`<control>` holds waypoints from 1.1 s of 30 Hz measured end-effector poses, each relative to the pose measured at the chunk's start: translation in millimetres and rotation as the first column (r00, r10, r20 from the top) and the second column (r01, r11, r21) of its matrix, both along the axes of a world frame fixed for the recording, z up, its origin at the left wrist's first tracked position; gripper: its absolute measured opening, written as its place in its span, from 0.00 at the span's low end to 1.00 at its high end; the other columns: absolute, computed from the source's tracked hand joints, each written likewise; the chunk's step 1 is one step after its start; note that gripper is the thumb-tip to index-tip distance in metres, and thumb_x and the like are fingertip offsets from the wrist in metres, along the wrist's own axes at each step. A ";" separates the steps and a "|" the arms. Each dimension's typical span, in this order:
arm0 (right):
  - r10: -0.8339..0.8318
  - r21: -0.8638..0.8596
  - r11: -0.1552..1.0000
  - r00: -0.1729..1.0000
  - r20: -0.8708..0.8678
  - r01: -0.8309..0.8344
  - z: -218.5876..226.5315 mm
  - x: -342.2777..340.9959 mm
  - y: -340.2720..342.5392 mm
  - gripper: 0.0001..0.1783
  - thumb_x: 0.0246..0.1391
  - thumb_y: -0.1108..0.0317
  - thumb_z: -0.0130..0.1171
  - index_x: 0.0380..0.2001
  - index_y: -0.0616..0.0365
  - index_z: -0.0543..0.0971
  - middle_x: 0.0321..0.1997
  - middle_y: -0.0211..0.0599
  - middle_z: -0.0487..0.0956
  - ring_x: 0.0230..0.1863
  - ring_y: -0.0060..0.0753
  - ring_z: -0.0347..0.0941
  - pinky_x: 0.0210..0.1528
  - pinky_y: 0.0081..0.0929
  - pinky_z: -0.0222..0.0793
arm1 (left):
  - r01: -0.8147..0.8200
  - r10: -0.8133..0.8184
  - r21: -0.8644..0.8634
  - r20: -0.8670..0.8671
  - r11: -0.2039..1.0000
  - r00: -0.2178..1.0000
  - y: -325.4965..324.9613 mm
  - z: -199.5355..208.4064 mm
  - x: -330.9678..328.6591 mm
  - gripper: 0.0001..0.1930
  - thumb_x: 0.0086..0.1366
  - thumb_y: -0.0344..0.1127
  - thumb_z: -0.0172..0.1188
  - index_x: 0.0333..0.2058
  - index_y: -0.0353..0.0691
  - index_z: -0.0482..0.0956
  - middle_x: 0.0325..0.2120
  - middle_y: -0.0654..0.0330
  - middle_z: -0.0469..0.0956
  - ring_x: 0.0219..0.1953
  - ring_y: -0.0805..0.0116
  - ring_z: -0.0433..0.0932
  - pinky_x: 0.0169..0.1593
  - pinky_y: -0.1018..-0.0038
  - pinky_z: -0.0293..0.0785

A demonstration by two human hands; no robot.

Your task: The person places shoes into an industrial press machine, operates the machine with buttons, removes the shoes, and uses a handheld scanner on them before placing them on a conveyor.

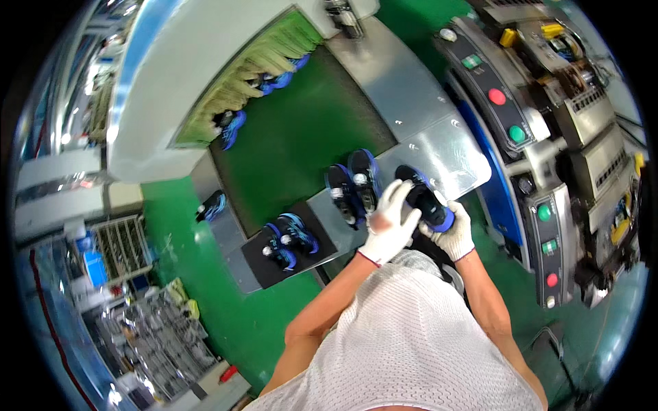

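In white gloves, both my hands are at a black shoe with a blue sole (pixel 414 183), which is tilted over the metal table edge. My right hand (pixel 454 231) is closed around one end of that shoe. My left hand (pixel 391 222) lies along its left side, fingers stretched out and thumb apart; whether they press on the shoe I cannot tell. Just left stand two similar shoes, a left one (pixel 337 186) and a right one (pixel 363 168), side by side. Another pair of blue-and-black shoes (pixel 299 234) sits on a dark mat (pixel 259 266) farther left.
A green conveyor belt (pixel 295 130) runs from a machine with a strip curtain (pixel 240 82), where more shoes show. One shoe (pixel 212 205) lies at the table's left side. To the right stands a machine with a button panel (pixel 507 113). A wire rack (pixel 123 246) is at left.
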State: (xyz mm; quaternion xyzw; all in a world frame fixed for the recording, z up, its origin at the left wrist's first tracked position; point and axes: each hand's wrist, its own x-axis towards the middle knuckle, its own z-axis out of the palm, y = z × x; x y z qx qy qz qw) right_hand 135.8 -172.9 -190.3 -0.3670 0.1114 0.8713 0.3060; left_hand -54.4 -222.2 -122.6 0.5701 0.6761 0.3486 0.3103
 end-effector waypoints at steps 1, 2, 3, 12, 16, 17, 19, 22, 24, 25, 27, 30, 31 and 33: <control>-0.074 0.007 0.997 0.997 -0.012 0.074 -5.2 -17.1 3.4 0.26 0.62 0.53 0.51 0.56 0.59 0.74 0.52 0.50 0.81 0.48 0.52 0.81 0.45 0.55 0.82 | -0.022 0.022 0.029 -0.019 0.999 1.000 -4.2 -0.2 -5.3 0.29 0.64 0.34 0.65 0.62 0.34 0.69 0.62 0.42 0.67 0.64 0.44 0.68 0.67 0.60 0.66; -0.069 0.027 0.997 0.994 -0.090 0.072 -19.6 -32.7 6.5 0.25 0.62 0.53 0.51 0.55 0.59 0.74 0.52 0.50 0.81 0.49 0.52 0.81 0.45 0.54 0.82 | -0.049 0.052 0.039 -0.061 0.998 0.997 -12.2 -0.4 -13.7 0.29 0.64 0.34 0.65 0.62 0.33 0.68 0.63 0.42 0.67 0.64 0.44 0.68 0.67 0.60 0.66; -0.074 0.051 0.995 0.984 -0.161 0.083 -45.4 -43.7 10.5 0.25 0.63 0.53 0.52 0.55 0.60 0.75 0.52 0.49 0.81 0.50 0.51 0.81 0.46 0.52 0.83 | -0.064 0.069 0.055 -0.095 0.996 0.993 -18.9 -2.4 -23.8 0.29 0.64 0.35 0.65 0.62 0.32 0.68 0.63 0.42 0.67 0.64 0.44 0.68 0.68 0.59 0.65; -0.086 0.140 0.135 0.129 0.988 -0.981 -78.9 -101.8 -11.7 0.58 0.35 0.67 0.84 0.69 0.62 0.60 0.53 0.47 0.79 0.55 0.43 0.75 0.60 0.39 0.71 | -0.633 0.576 -0.057 -0.357 0.772 0.735 -162.5 -56.5 -234.1 0.28 0.62 0.36 0.64 0.59 0.31 0.72 0.59 0.42 0.72 0.63 0.45 0.70 0.67 0.57 0.66; -0.286 -0.308 -0.158 -0.255 0.924 -0.938 -132.9 -64.2 5.0 0.54 0.37 0.55 0.80 0.66 0.59 0.64 0.48 0.53 0.83 0.44 0.52 0.82 0.48 0.43 0.77 | -0.840 0.774 -0.035 -0.369 0.541 0.514 -210.2 -103.9 -342.0 0.29 0.64 0.37 0.63 0.61 0.32 0.69 0.60 0.43 0.70 0.63 0.45 0.69 0.68 0.58 0.64; -0.337 -0.577 -0.302 -0.481 0.810 -0.759 -176.5 -28.8 14.0 0.51 0.35 0.51 0.80 0.61 0.59 0.68 0.49 0.48 0.82 0.41 0.47 0.82 0.44 0.43 0.78 | -0.858 0.778 -0.038 -0.402 0.512 0.482 -201.7 -108.3 -372.3 0.30 0.64 0.37 0.62 0.62 0.32 0.68 0.61 0.43 0.69 0.64 0.45 0.68 0.68 0.58 0.64; 0.355 -0.085 0.796 0.348 0.868 -0.599 -140.5 -37.5 12.0 0.28 0.65 0.47 0.56 0.56 0.57 0.75 0.44 0.39 0.80 0.37 0.38 0.80 0.34 0.38 0.79 | -0.927 0.796 -0.092 -0.487 0.363 0.359 -226.5 -117.7 -429.1 0.33 0.64 0.39 0.63 0.64 0.32 0.66 0.63 0.42 0.68 0.66 0.45 0.66 0.69 0.58 0.62; 0.307 -0.200 0.722 0.048 0.951 -0.662 -69.5 -28.5 3.5 0.25 0.70 0.52 0.50 0.56 0.63 0.75 0.40 0.43 0.81 0.36 0.39 0.80 0.43 0.40 0.77 | -0.978 0.858 -0.048 -0.473 0.203 0.201 -223.7 -115.9 -521.9 0.37 0.63 0.43 0.65 0.65 0.28 0.64 0.63 0.39 0.67 0.67 0.44 0.66 0.70 0.57 0.61; 0.209 -0.255 0.667 -0.153 0.966 -0.700 -67.7 29.6 -6.6 0.21 0.67 0.53 0.57 0.47 0.63 0.77 0.33 0.39 0.80 0.33 0.38 0.77 0.39 0.41 0.73 | -0.986 0.867 0.025 -0.481 0.165 0.132 -226.9 -117.0 -586.2 0.40 0.63 0.47 0.65 0.66 0.26 0.62 0.64 0.38 0.67 0.67 0.43 0.66 0.70 0.56 0.61; 0.156 -0.295 0.638 -0.255 0.954 -0.711 -67.7 56.3 -10.0 0.20 0.65 0.54 0.60 0.43 0.63 0.78 0.30 0.37 0.79 0.32 0.38 0.75 0.37 0.41 0.71 | -0.981 0.866 0.090 -0.489 0.171 0.106 -232.8 -123.7 -615.6 0.42 0.63 0.49 0.66 0.66 0.25 0.62 0.65 0.37 0.66 0.67 0.42 0.66 0.71 0.56 0.60; 0.167 -0.225 0.781 -0.153 0.974 -0.582 -46.3 88.6 -37.6 0.20 0.66 0.48 0.58 0.38 0.57 0.80 0.28 0.34 0.77 0.25 0.27 0.72 0.25 0.29 0.67 | -0.999 0.904 0.048 -0.427 0.025 0.002 -196.2 -111.1 -647.9 0.45 0.62 0.50 0.68 0.67 0.24 0.59 0.66 0.36 0.64 0.69 0.42 0.64 0.72 0.57 0.59; 0.326 -0.363 0.841 -0.160 0.932 -0.401 -27.4 118.3 -41.8 0.21 0.63 0.47 0.60 0.44 0.54 0.76 0.28 0.34 0.75 0.19 0.28 0.70 0.17 0.32 0.64 | -0.994 0.968 -0.057 -0.240 -0.089 -0.073 -227.1 -150.3 -698.7 0.46 0.62 0.46 0.69 0.70 0.29 0.56 0.55 0.38 0.74 0.57 0.48 0.76 0.63 0.57 0.71; 0.328 -0.375 0.858 -0.188 0.926 -0.352 -23.6 128.8 -53.9 0.22 0.63 0.47 0.60 0.47 0.54 0.75 0.29 0.35 0.75 0.19 0.29 0.70 0.17 0.32 0.66 | -0.952 0.990 -0.274 -0.067 -0.137 -0.123 -207.3 -150.1 -698.5 0.46 0.62 0.46 0.70 0.71 0.32 0.56 0.49 0.41 0.79 0.51 0.50 0.80 0.59 0.58 0.75; 0.336 -0.364 0.864 -0.141 0.931 -0.347 -11.2 113.9 -65.5 0.23 0.64 0.48 0.60 0.49 0.54 0.74 0.30 0.34 0.76 0.19 0.29 0.70 0.18 0.32 0.70 | -0.966 0.982 -0.201 -0.123 -0.165 -0.143 -201.0 -157.7 -694.7 0.37 0.60 0.39 0.70 0.65 0.34 0.66 0.38 0.49 0.82 0.41 0.58 0.81 0.50 0.61 0.79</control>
